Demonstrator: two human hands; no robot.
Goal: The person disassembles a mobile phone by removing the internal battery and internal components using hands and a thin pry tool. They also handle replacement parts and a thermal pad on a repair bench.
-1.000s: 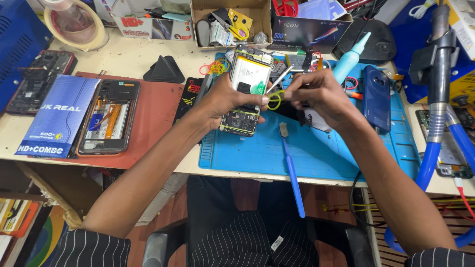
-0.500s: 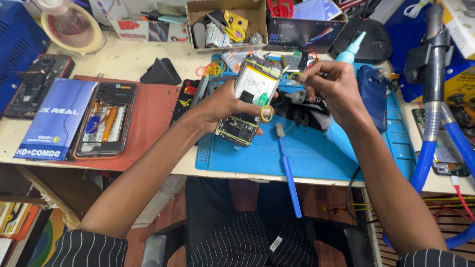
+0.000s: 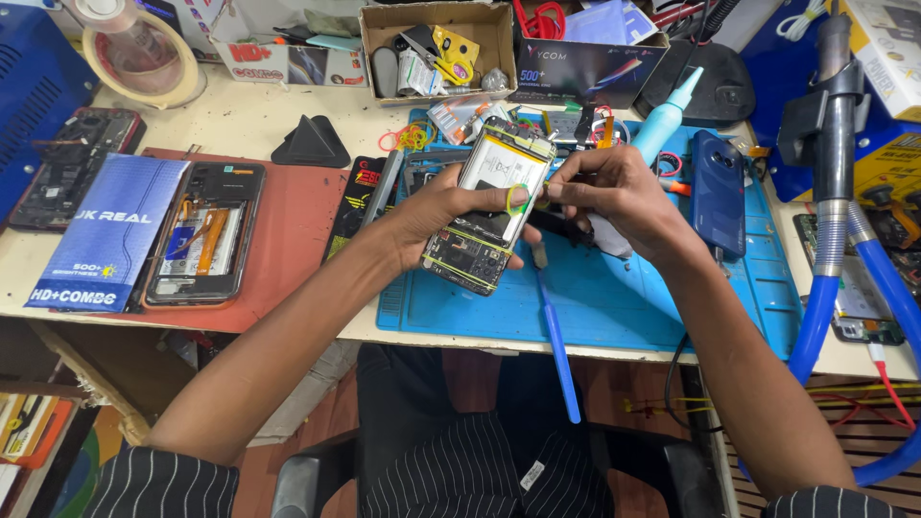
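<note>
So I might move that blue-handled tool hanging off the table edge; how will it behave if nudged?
The blue-handled tool looks slim, stiff and probably light. Much of its handle overhangs the blue work mat and the table edge, so a small push could likely tip it into the lap. If its handle is round, it may also roll.

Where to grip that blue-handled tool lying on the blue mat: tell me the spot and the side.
Grip the blue-handled tool on its long blue handle, near the end overhanging the table edge, coming from the person's side. That end hangs free and unobstructed; the metal tip lies close under the opened phone in the left hand.
</note>
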